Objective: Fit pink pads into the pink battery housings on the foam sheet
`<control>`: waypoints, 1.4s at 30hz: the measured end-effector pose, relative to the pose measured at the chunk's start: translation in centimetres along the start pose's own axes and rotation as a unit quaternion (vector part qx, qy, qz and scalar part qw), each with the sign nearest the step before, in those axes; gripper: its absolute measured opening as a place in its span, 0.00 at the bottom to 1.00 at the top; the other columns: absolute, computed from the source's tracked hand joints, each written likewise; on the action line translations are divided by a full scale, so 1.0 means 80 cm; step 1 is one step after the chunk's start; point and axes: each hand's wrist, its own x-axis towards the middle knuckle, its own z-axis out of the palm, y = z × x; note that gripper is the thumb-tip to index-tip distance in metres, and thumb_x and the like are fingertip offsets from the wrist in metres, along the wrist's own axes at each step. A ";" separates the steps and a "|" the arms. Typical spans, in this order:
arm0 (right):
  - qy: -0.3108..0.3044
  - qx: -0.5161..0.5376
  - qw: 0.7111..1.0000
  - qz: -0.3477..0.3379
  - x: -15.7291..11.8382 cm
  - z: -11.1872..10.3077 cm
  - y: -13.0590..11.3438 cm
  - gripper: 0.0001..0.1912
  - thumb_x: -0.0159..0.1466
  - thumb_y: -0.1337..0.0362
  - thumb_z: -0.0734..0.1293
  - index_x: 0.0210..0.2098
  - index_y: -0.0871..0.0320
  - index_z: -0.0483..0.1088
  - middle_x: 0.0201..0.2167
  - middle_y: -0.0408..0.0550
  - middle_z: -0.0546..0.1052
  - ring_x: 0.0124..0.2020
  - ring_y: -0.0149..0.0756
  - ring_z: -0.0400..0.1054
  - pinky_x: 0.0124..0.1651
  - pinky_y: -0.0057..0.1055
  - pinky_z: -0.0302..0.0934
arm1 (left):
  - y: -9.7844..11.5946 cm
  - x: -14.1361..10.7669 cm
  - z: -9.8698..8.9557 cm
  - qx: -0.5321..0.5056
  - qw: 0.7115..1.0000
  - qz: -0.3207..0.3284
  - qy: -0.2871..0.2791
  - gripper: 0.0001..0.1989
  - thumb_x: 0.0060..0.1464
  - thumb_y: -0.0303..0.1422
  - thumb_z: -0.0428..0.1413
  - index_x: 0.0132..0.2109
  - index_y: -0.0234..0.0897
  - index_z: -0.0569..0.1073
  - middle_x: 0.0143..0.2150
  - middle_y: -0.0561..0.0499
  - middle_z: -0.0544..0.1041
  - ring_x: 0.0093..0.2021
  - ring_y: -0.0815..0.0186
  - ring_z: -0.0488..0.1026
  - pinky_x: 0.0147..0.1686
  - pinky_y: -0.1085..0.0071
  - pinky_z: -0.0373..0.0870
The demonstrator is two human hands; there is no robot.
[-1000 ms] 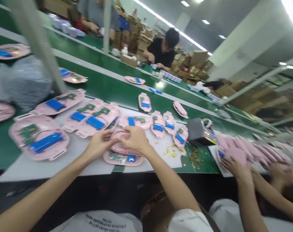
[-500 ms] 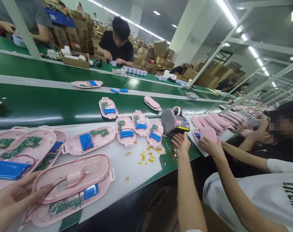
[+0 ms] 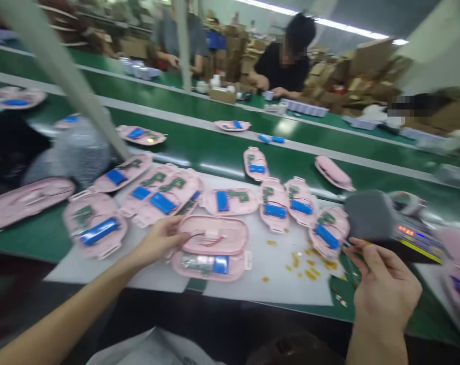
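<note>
The left hand (image 3: 157,242) is open, with flat fingers at the edge of a pink case (image 3: 211,248). The case lies open on a white sheet (image 3: 275,286), with its lid up top and its base down low. A thin red wire (image 3: 212,242) runs across the lid. A blue battery (image 3: 221,264) and a green board (image 3: 194,262) sit in the base.

The right hand (image 3: 384,290) is far from the case, by a gray tape machine (image 3: 370,215). Its fingers (image 3: 367,252) pinch together, but I cannot tell if they hold something small.

Many more open cases (image 3: 274,211) lie around the sheet. Small yellow bits (image 3: 300,262) are scattered between the case and the right hand. Nothing stands between the left hand and the case. Past the green belt (image 3: 215,147), a person in black (image 3: 285,63) works by brown boxes (image 3: 369,71).
</note>
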 end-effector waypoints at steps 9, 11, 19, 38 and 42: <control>-0.573 -0.125 0.763 -0.273 -0.094 0.263 -0.104 0.12 0.68 0.63 0.61 0.31 0.56 0.73 0.50 0.51 0.72 0.51 0.42 0.67 0.51 0.40 0.65 | -0.031 -0.001 0.000 -0.189 0.980 0.032 -0.047 0.14 0.45 0.31 0.61 0.41 0.30 0.76 0.30 0.51 0.77 0.28 0.67 0.73 0.26 0.76 0.68; -0.568 -0.154 0.753 -0.294 -0.095 0.269 -0.099 0.11 0.68 0.63 0.61 0.32 0.56 0.73 0.49 0.52 0.72 0.51 0.42 0.67 0.50 0.41 0.65 | -0.036 -0.001 0.000 -0.211 0.975 0.042 -0.049 0.14 0.46 0.29 0.59 0.42 0.30 0.76 0.26 0.53 0.73 0.24 0.70 0.69 0.22 0.79 0.62; -0.535 -0.237 0.705 -0.401 -0.107 0.275 -0.113 0.11 0.66 0.65 0.62 0.31 0.56 0.74 0.45 0.52 0.73 0.45 0.43 0.67 0.46 0.41 0.65 | -0.049 0.002 0.000 -0.224 0.971 0.080 -0.038 0.14 0.48 0.26 0.56 0.43 0.31 0.77 0.33 0.49 0.77 0.32 0.65 0.74 0.29 0.76 0.69; -0.459 -0.271 0.776 -0.338 -0.106 0.286 -0.105 0.11 0.58 0.56 0.70 0.25 0.56 0.69 0.34 0.50 0.76 0.36 0.41 0.69 0.38 0.36 0.62 | -0.057 0.000 -0.003 -0.191 0.975 0.110 -0.024 0.11 0.47 0.24 0.53 0.39 0.32 0.76 0.30 0.51 0.76 0.30 0.66 0.73 0.26 0.77 0.66; -0.517 -0.291 0.792 -0.144 -0.072 0.289 -0.106 0.13 0.52 0.54 0.72 0.27 0.56 0.70 0.25 0.44 0.76 0.27 0.38 0.70 0.32 0.33 0.61 | -0.059 -0.004 -0.003 -0.146 0.983 0.113 0.008 0.12 0.51 0.27 0.55 0.44 0.32 0.75 0.38 0.46 0.79 0.37 0.61 0.77 0.34 0.71 0.73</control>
